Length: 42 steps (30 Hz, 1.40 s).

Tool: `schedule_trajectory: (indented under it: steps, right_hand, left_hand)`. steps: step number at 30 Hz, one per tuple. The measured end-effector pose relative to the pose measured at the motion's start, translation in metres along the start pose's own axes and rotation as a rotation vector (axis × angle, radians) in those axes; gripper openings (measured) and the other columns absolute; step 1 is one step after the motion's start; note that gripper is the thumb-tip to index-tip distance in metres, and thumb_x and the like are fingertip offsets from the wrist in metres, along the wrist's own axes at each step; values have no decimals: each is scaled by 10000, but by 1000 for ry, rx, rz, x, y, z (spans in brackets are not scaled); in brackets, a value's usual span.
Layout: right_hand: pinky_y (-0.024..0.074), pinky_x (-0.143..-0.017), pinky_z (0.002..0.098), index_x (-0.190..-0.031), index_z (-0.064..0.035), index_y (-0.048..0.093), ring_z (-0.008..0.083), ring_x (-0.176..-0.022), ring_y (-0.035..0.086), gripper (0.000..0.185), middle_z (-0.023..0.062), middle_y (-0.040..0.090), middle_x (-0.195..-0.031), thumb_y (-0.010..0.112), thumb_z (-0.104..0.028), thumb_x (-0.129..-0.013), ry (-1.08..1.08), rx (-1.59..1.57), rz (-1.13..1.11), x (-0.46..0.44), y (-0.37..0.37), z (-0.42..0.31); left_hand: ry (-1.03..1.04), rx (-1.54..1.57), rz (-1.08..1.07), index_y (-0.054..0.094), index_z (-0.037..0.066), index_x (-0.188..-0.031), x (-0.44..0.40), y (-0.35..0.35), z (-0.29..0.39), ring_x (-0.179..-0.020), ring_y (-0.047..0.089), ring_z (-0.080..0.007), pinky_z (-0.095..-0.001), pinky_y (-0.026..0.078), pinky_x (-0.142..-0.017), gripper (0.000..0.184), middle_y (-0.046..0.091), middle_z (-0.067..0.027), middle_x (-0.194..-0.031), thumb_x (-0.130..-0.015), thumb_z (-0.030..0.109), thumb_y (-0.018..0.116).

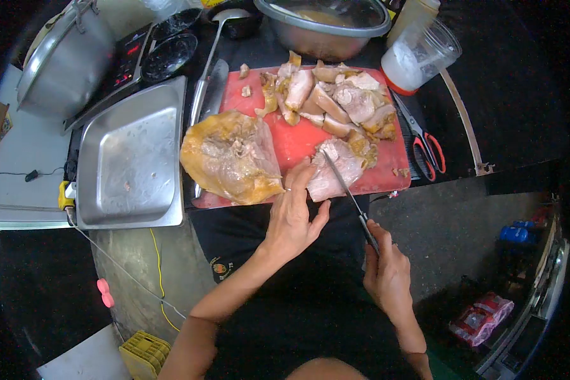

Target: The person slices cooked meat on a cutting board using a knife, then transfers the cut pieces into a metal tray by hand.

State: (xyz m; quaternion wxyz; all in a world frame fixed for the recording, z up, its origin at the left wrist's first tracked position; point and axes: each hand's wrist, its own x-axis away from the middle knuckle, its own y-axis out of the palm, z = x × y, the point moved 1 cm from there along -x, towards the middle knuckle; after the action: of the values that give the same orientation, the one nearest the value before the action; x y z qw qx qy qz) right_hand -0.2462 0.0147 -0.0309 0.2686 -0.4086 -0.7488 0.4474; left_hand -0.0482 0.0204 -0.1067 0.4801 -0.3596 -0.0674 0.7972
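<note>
My right hand [387, 269] is wrapped round the handle of a knife [342, 174]. The blade slants across a pale piece of cooked meat [328, 180] at the near side of the red cutting board [294, 134]. Against the left edge of that piece, my left hand [291, 218] presses its bent fingertips, with the thumb at the near edge. A large chunk of cooked meat [231, 158] with yellowish skin lies to the left. Several cut pieces [332, 95] are heaped at the back right of the board. How deep the blade sits is unclear.
A steel tray [130, 158] stands left of the board, with a ladle [202, 88] and a wide blade [215, 88] between them. Red-handled scissors [424, 142] lie on the right. Behind are a large bowl [326, 41], a clear jar [418, 57], a scale [130, 60] and a pot [66, 63].
</note>
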Motion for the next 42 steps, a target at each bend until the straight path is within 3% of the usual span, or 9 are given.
schedule_trajectory:
  steps: [3,10,19,25,28,31,34,37,42]
  right_hand:
    - [550,-689,506,-1313,-79,465,425,-820,664,430,240,653,-1080,561,-36,-896,8,-68,16,0,-3,0]
    - [535,-777,482,-1291,-57,482,433,-958,643,407,224,640,-1155,571,-18,-897,86,-163,138,1,-10,8]
    - [526,-703,482,-1262,-79,520,406,-835,662,392,216,671,-1012,595,-27,-881,72,-52,149,3,-20,27]
    - [511,-673,485,-1240,-97,545,401,-803,659,398,218,669,-961,606,-10,-856,124,-99,37,4,-27,36]
    - [508,-678,481,-1235,-88,544,405,-817,655,398,226,666,-978,605,-2,-852,0,-87,132,1,-19,48]
    - [518,-707,443,-1229,-68,544,401,-841,662,379,226,667,-1002,593,10,-861,1,-148,101,4,-32,43]
    - [518,-724,399,-1230,-45,538,395,-823,667,364,223,670,-997,578,18,-874,170,-262,131,10,-49,36]
    - [499,-684,345,-1231,-23,535,318,-724,661,348,212,665,-930,561,22,-886,139,-222,248,17,-46,54]
    - [468,-655,293,-1234,-6,533,201,-667,584,334,177,641,-860,538,21,-901,173,-298,252,21,-46,56]
  left_hand:
    - [-71,-35,-69,393,-12,-1321,-1,-2,7,-1267,445,-430,-465,376,-1061,689,427,-276,-1375,-741,48,762]
    - [-81,-276,-123,477,17,-1226,-31,9,23,-1173,437,-435,-512,365,-1006,593,442,-250,-1309,-724,108,779]
    - [-118,-357,-251,513,-7,-1151,-35,-1,19,-1142,449,-416,-485,389,-1001,524,461,-230,-1259,-684,27,747]
    - [-61,-399,-290,481,-53,-1174,-31,-10,24,-1203,427,-459,-497,350,-1061,526,419,-276,-1317,-662,-99,589]
    - [16,-445,-283,473,-97,-1163,-36,-13,39,-1213,421,-453,-531,302,-1093,489,421,-311,-1294,-693,-43,598]
    - [53,-344,-225,471,-47,-1171,-57,-5,43,-1176,462,-439,-520,345,-1021,490,495,-298,-1214,-704,-13,616]
    - [-132,-355,-306,494,-17,-1137,-79,21,34,-1090,530,-383,-480,380,-914,436,576,-247,-1106,-774,128,686]
    - [-63,-385,-185,511,22,-1119,-88,50,24,-997,575,-348,-449,379,-844,442,611,-196,-1050,-796,234,725]
    - [20,-188,-153,558,17,-1110,-91,66,25,-983,589,-383,-471,405,-852,343,562,-240,-1058,-788,96,646]
